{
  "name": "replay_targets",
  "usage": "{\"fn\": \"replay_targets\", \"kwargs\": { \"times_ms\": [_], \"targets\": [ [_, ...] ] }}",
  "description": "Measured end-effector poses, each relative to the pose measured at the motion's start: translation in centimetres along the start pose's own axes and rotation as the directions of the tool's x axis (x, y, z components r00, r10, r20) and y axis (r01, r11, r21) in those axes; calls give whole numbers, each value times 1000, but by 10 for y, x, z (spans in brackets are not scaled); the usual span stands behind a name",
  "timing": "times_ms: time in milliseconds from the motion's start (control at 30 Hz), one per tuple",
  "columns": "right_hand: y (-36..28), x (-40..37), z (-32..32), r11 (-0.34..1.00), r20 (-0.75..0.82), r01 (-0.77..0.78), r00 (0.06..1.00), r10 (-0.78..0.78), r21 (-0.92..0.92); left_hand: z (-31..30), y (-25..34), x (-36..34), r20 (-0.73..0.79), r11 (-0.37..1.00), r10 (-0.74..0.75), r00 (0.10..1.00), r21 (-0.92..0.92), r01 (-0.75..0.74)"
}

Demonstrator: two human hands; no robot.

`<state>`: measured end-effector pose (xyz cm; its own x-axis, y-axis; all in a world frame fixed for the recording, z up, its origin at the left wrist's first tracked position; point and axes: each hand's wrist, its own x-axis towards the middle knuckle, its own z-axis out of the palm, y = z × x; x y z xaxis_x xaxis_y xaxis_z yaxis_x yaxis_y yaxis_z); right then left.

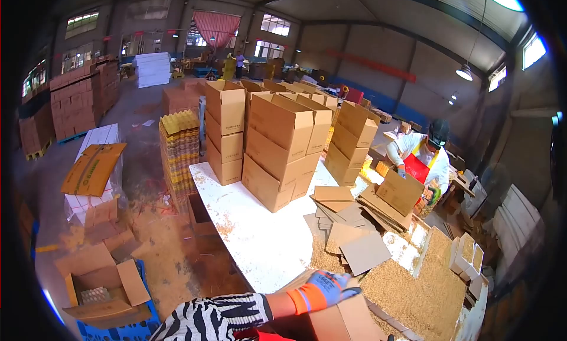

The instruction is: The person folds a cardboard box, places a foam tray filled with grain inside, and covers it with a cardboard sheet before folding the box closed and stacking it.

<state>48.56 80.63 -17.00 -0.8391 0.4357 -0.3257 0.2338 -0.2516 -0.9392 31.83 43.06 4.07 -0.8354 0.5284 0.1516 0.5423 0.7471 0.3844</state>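
My left hand (328, 289), in a blue-grey work glove with an orange cuff, reaches in from the lower left in a zebra-striped sleeve. It lies over the top of a cardboard box (345, 320) at the bottom edge of the view, fingers stretched to the right and slightly apart. Part of the box is hidden by the arm. My right hand is out of view. Just beyond the glove, flat cardboard sheets (365, 251) lie loosely on the table (254, 237), beside a wide layer of tan granules (437, 282).
Stacked open cartons (277, 134) stand on the table, with a tall pile of egg trays (179, 152) to their left. Across the table, a co-worker (422, 158) in a red apron bends over cardboard. An open box (103, 282) sits on a blue crate (144, 317) at lower left.
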Motion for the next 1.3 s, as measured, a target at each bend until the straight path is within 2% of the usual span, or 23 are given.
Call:
{"fn": "replay_targets", "kwargs": {
  "times_ms": [33, 100, 133, 167, 200, 267, 300, 367, 433, 500, 567, 633, 667, 700, 733, 800, 867, 900, 967, 1033, 1100, 1233, 1300],
  "targets": [
    [-11, 2, 14, 986, -114, -162, 981, 157, -38, -16, 10, -3, -86, 996, 74, 994, -40, -78],
    [-52, 27, -20, 945, 204, -245, 958, 202, 216, 1, -3, 8, -561, 932, 196, 804, -148, -330],
    [-90, 1, 13, 992, -37, -3, 999, 8, 123, 13, -15, 21, -634, 860, 159, 757, -287, -421],
    [-115, -1, 8, 997, 90, -62, 994, 57, 50, 33, -14, 32, -525, 310, -111, 844, -825, -473],
    [-123, -7, 4, 990, 24, -30, 999, 34, -140, 59, -22, 49, -547, 196, -217, 809, -836, -512],
    [-148, -30, 24, 949, -24, 69, 997, -80, -307, 108, -49, 82, -398, -439, -349, 848, -730, -523],
    [-172, -54, 57, 945, -18, 142, 988, -154, -295, 99, -50, 81, -346, -138, -434, 832, -887, -441],
    [-154, -63, 53, 778, -42, 460, 850, -525, -428, 130, -81, 84, 73, -405, -359, 931, -911, -85],
    [-154, -105, 95, 251, 283, 687, 564, -776, -682, 216, -149, 74, 317, -410, -215, 924, -888, 209],
    [-122, -115, 106, 118, 497, 692, 616, -612, -712, 273, -218, 44, 550, -420, -12, 835, -761, 495],
    [-106, -135, 120, 18, 625, 751, 562, -542, -660, 217, -227, 22, 413, -623, 239, 879, -629, 465],
    [-82, -149, 126, 14, 667, 764, 571, -479, -645, 98, -157, 30, 521, -371, 184, 834, -749, 550],
    [-87, -155, 129, 76, 674, 786, 572, -468, -614, 64, -124, 30, 276, 208, 92, 957, -945, 252],
    [-89, -159, 128, 139, 664, 785, 592, -456, -604, 32, -92, 28, 209, 684, 140, 968, -728, 58],
    [-87, -160, 126, 293, 625, 788, 610, -488, -541, 50, -89, 23, 67, 767, 90, 994, -641, -27],
    [-73, -164, 101, 564, 418, 691, 722, -551, -452, 71, -128, 31, 144, 531, -113, 983, -827, 182],
    [-59, -164, 71, 752, -148, 544, 765, -627, -373, 75, -149, 43, -5, 748, -100, 995, -659, 73],
    [-38, -149, 37, 852, -503, 404, 689, -522, -332, 82, -154, 48, 16, 738, -104, 994, -669, 89],
    [21, -114, -60, 856, -920, 497, 253, -298, -141, 82, -160, 52, 44, 730, -136, 990, -672, 129],
    [110, -98, -173, 988, -989, -58, 50, -138, -140, 81, -180, 62, 43, 807, -91, 995, -582, 99],
    [120, -81, -195, 922, -982, -387, 179, 64, -10, 77, -167, 58, 46, 837, -101, 994, -536, 110],
    [126, -51, -178, 946, -1000, 323, 1, -28, -26, 74, -154, 53, 28, 852, -151, 988, -502, 144],
    [54, -66, -140, 835, -981, 515, 126, 150, 194, 77, -151, 52, 16, 817, -177, 984, -555, 156]
  ]
}}
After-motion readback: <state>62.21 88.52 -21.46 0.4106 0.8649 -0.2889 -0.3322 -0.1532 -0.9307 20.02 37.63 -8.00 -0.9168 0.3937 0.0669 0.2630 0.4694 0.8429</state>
